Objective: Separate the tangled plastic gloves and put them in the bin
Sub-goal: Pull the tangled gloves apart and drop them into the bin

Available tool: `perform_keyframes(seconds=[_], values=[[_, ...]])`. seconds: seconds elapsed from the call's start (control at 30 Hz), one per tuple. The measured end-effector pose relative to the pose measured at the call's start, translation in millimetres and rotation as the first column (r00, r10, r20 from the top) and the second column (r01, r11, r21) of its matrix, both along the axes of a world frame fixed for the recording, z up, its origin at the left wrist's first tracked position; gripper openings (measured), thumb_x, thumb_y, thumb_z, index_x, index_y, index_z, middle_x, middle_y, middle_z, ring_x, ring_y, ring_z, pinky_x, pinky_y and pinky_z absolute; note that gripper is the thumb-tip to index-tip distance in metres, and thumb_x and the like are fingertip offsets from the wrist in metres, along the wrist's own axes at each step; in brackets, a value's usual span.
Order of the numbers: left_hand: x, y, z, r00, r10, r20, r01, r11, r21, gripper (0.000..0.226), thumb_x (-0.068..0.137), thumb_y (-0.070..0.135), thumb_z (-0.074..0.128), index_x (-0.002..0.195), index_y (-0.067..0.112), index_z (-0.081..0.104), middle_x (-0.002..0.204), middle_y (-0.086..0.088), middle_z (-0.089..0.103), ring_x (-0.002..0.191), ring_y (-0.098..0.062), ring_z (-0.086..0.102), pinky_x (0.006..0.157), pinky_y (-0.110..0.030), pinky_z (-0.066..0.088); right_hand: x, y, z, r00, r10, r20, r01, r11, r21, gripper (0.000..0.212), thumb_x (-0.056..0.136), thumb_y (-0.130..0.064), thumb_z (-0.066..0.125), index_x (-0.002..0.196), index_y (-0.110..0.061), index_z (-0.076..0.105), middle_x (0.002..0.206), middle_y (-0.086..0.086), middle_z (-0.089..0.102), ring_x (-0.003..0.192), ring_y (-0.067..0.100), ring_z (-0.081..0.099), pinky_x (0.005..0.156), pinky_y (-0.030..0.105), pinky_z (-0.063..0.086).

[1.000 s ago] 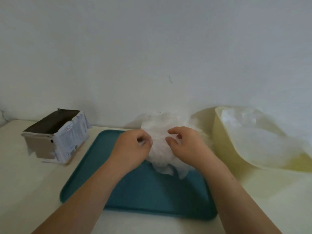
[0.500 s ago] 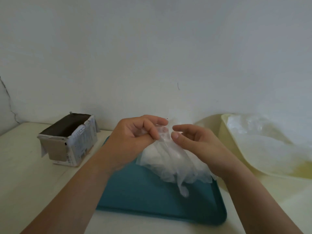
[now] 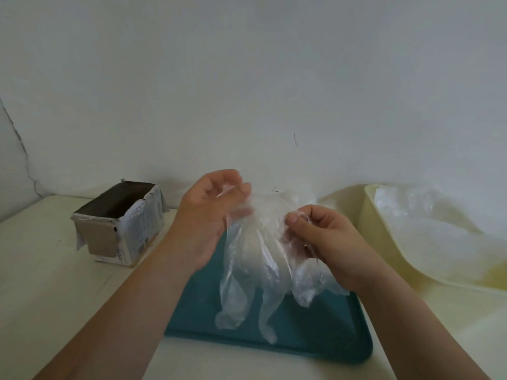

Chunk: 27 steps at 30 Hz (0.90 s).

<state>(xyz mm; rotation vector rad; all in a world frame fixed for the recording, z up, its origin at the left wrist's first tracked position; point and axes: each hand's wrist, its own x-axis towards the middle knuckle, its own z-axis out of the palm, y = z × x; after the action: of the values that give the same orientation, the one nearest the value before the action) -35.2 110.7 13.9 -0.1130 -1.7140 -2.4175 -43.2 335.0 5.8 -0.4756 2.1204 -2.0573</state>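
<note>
Fingers [image 3: 233,187] of left hand [image 3: 203,223], right hand [image 3: 329,242] pinch gloves [image 3: 252,270] above tray [image 3: 315,333].

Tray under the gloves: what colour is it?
The tray is plain teal, seen best in the head view.

Both hands, left [image 3: 204,218] and right [image 3: 326,239], pinch clear gloves [image 3: 255,270] above teal tray [image 3: 323,333]; yellow bin [image 3: 384,242] right.

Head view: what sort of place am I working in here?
Probably a plain indoor sorting station: a cream table against a bare white wall, with a teal tray, a pale yellow bin holding clear plastic, and a torn cardboard box. Plastic gloves hang over the tray.
</note>
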Motion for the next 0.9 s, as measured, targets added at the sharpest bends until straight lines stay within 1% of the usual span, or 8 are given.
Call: perform_keyframes(seconds=[0.1,0.17,0.33,0.47,0.6,0.7,0.8,0.9], values=[[1,-3,-4,0.946,-0.259,0.196,0.269,0.963,-0.027,0.062,0.069,0.051,0.091,0.107,0.007,0.071,0.104,-0.010,0.072,0.096,-0.026,0.073,0.079,-0.038,0.060,0,-3,0,0.997,-0.067,-0.038,0.066,0.998,-0.021,0.032,0.098,-0.023,0.067,0.102,0.009,0.063,0.082,0.015,0.072,0.057,0.020,0.056,0.054,0.035,0.044],[4,2,-11,0.891,-0.361,0.274,0.400,0.911,-0.101,0.048,0.080,0.046,0.085,0.104,0.007,0.073,0.099,-0.010,0.071,0.091,-0.025,0.068,0.078,-0.039,0.056,1,-7,-1,0.994,-0.100,-0.043,0.098,0.994,-0.055,0.030,0.098,-0.022,0.068,0.100,0.007,0.063,0.079,0.014,0.070,0.053,0.020,0.051,0.051,0.034,0.039],[1,4,-11,0.942,-0.210,0.263,0.227,0.973,-0.037,0.016,0.081,0.027,0.080,0.093,0.016,0.082,0.081,0.000,0.073,0.068,-0.012,0.062,0.064,-0.028,0.050,1,-9,-5,0.981,-0.195,-0.013,0.195,0.981,-0.004,0.021,0.096,-0.024,0.072,0.086,-0.005,0.070,0.059,0.008,0.059,0.045,0.016,0.033,0.043,0.024,0.027],[-8,-10,-9,0.975,0.035,0.219,-0.036,0.999,-0.002,0.007,0.090,0.016,0.077,0.085,0.015,0.082,0.079,-0.002,0.075,0.071,-0.016,0.065,0.066,-0.029,0.051,-1,-3,-3,0.911,-0.350,-0.218,0.399,0.884,0.245,0.020,0.096,-0.033,0.071,0.085,-0.017,0.077,0.052,-0.003,0.061,0.045,0.006,0.050,0.054,0.020,0.049],[1,-15,1,0.981,-0.118,0.156,0.129,0.990,-0.064,0.011,0.093,0.012,0.072,0.089,0.008,0.081,0.085,-0.005,0.077,0.075,-0.018,0.071,0.057,-0.029,0.057,-2,1,2,0.838,-0.384,-0.389,0.516,0.790,0.332,0.040,0.095,-0.061,0.055,0.094,-0.026,0.074,0.079,-0.009,0.074,0.072,-0.001,0.068,0.073,0.029,0.059],[8,-5,-1,0.942,-0.307,0.136,0.326,0.934,-0.145,0.025,0.095,0.013,0.070,0.111,-0.006,0.073,0.106,-0.013,0.078,0.091,-0.026,0.074,0.058,-0.031,0.060,7,8,17,0.970,-0.200,-0.138,0.234,0.924,0.304,0.060,0.089,-0.071,0.050,0.118,-0.024,0.074,0.109,-0.009,0.077,0.099,0.006,0.072,0.087,0.029,0.058],[12,12,-10,0.935,-0.333,0.124,0.354,0.906,-0.233,0.017,0.096,0.016,0.072,0.107,0.003,0.077,0.098,-0.011,0.076,0.089,-0.024,0.070,0.067,-0.036,0.060,12,7,21,0.984,0.133,0.122,-0.145,0.985,0.094,0.055,0.095,-0.053,0.057,0.116,-0.005,0.075,0.112,0.015,0.077,0.104,0.028,0.074,0.096,0.043,0.057],[12,22,-16,0.933,-0.338,0.126,0.361,0.888,-0.285,0.015,0.097,0.015,0.071,0.104,0.003,0.077,0.098,-0.013,0.076,0.086,-0.023,0.070,0.065,-0.033,0.061,4,0,6,0.997,0.011,0.079,-0.013,0.999,0.033,0.036,0.094,-0.035,0.071,0.098,0.001,0.077,0.089,0.021,0.073,0.076,0.034,0.065,0.079,0.048,0.055]])
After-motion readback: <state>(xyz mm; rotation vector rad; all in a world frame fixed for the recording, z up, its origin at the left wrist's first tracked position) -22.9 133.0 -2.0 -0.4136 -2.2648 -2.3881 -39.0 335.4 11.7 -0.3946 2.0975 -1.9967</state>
